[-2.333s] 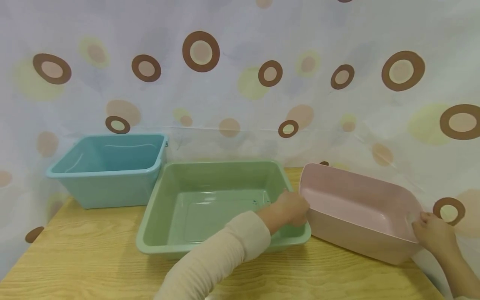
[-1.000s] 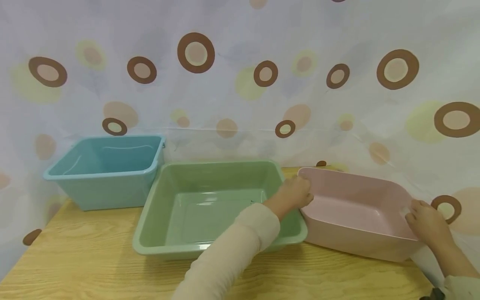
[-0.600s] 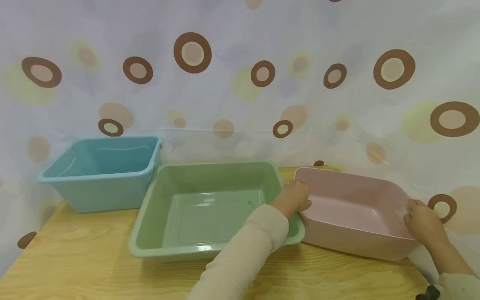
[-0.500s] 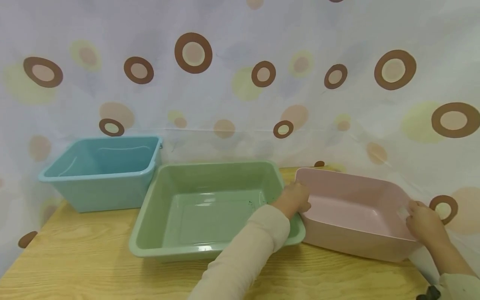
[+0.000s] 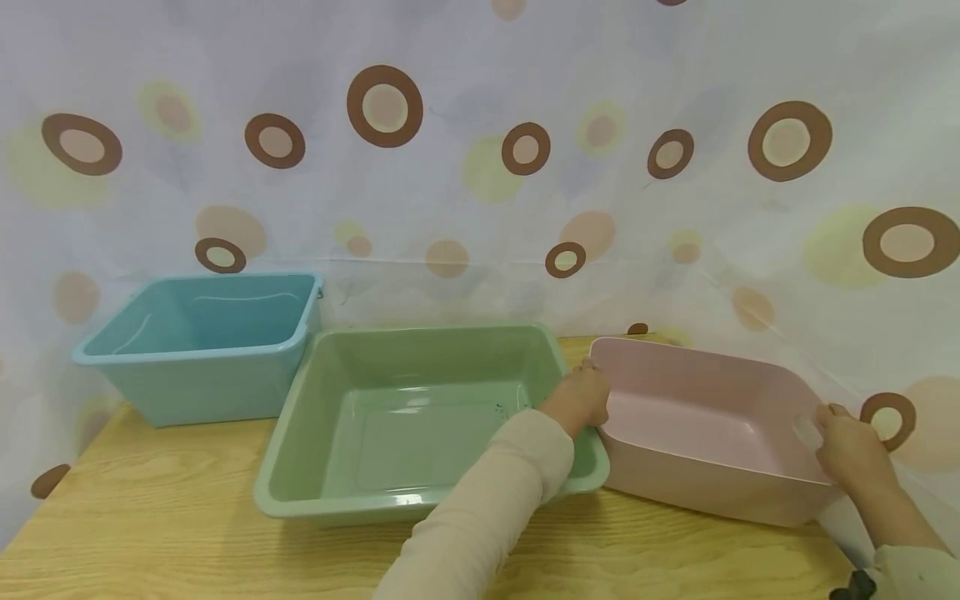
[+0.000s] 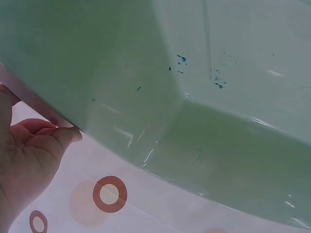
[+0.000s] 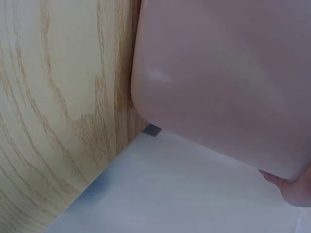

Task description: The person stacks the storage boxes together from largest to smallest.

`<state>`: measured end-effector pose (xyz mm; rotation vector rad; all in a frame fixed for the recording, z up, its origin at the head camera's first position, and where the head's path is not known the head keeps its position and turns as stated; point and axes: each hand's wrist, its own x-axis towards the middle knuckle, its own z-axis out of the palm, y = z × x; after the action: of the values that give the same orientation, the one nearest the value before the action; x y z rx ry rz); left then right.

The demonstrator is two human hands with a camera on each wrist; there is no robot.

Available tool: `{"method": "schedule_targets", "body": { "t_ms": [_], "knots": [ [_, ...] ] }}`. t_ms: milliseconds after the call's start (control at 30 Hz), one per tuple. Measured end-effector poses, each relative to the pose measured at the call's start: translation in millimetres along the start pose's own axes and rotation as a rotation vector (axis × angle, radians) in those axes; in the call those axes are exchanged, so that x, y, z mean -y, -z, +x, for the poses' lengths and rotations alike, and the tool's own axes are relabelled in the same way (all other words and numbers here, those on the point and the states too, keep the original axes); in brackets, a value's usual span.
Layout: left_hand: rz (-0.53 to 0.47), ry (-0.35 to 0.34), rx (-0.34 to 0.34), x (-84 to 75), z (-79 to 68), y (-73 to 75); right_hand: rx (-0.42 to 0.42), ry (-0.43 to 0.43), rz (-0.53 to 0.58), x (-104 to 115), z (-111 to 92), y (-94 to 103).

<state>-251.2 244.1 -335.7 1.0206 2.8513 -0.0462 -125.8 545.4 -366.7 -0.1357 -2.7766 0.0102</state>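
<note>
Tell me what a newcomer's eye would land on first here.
Most likely the three big tubs on the wooden table: blue at left, green in the middle, pink at right. Next, the left hand and right hand, gripping opposite ends of the pink one. Behind everything hangs a pale spotted cloth.

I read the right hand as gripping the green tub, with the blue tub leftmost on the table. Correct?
Not quite: the right hand grips the pink tub, as the head view shows. The blue tub is indeed leftmost.
</note>
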Motion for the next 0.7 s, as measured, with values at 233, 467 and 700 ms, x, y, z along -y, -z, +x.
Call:
{"method": "schedule_targets", "body": {
  "t_ms": [233,467,700],
  "knots": [
    [-0.025,-0.022,0.014,1.8,1.3,-0.1,-0.017,0.017,-0.024,0.0,-0.3,0.8],
    [-0.045,-0.044,0.016,2.0,2.9,1.1,-0.025,0.019,-0.047,-3.0,0.0,1.9],
    [-0.064,-0.061,0.038,2.1,5.5,3.0,0.036,-0.046,-0.038,-3.7,1.8,9.5]
  ]
}}
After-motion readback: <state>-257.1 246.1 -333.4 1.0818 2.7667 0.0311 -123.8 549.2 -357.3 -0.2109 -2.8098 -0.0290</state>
